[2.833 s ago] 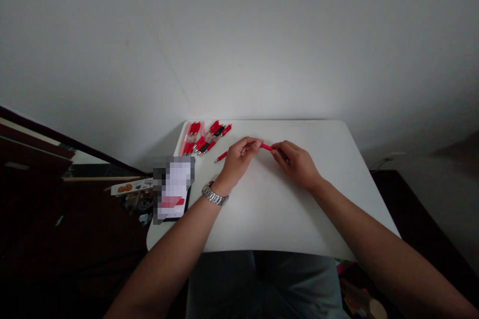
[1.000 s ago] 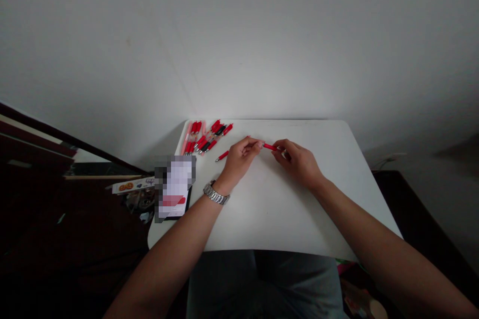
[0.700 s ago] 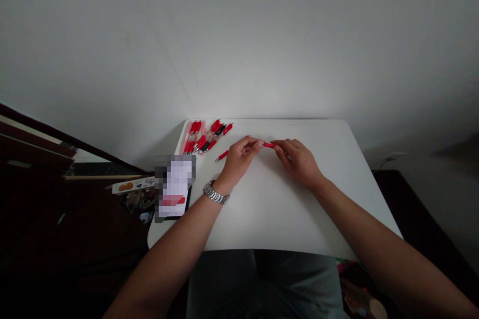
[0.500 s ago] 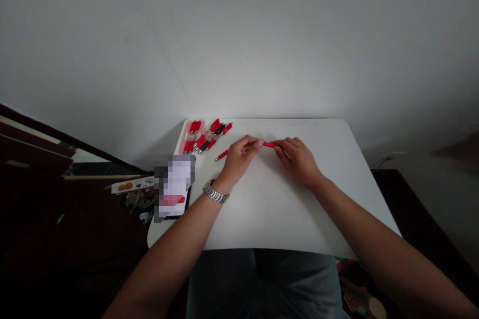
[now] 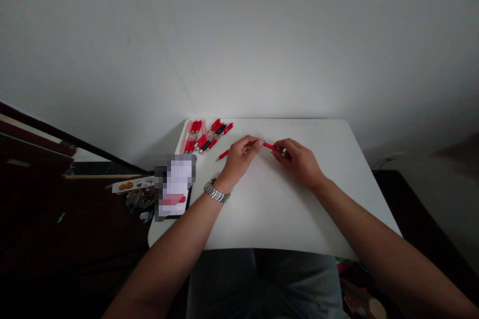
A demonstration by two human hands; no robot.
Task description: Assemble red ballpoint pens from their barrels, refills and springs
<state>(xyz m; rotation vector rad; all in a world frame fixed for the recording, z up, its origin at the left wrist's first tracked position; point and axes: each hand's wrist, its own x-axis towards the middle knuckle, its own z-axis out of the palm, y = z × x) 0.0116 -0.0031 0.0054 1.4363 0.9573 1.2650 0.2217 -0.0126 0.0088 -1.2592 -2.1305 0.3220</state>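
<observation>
My left hand (image 5: pixel 241 155), wearing a metal-band watch (image 5: pixel 217 192), pinches one end of a red pen (image 5: pixel 270 145) over the middle of the white table. The fingers of my right hand (image 5: pixel 299 162) are closed about the pen's other end, where a small silvery part shows. Just left of my left hand lies another red pen (image 5: pixel 222 155), its silvery tip toward me and its far end hidden by the hand. Beyond it, several red and black pens (image 5: pixel 209 138) are spread at the table's back left corner.
A phone (image 5: pixel 175 187) with a blurred screen lies at the left edge of the white table (image 5: pixel 269 214). Behind the table rises a pale wall (image 5: pixel 262 50). Dark clutter (image 5: pixel 140 199) sits on the left, below table height.
My right fingers have shifted slightly along the pen and loosened their curl, so more of its right end shows. My left hand has stayed almost still.
</observation>
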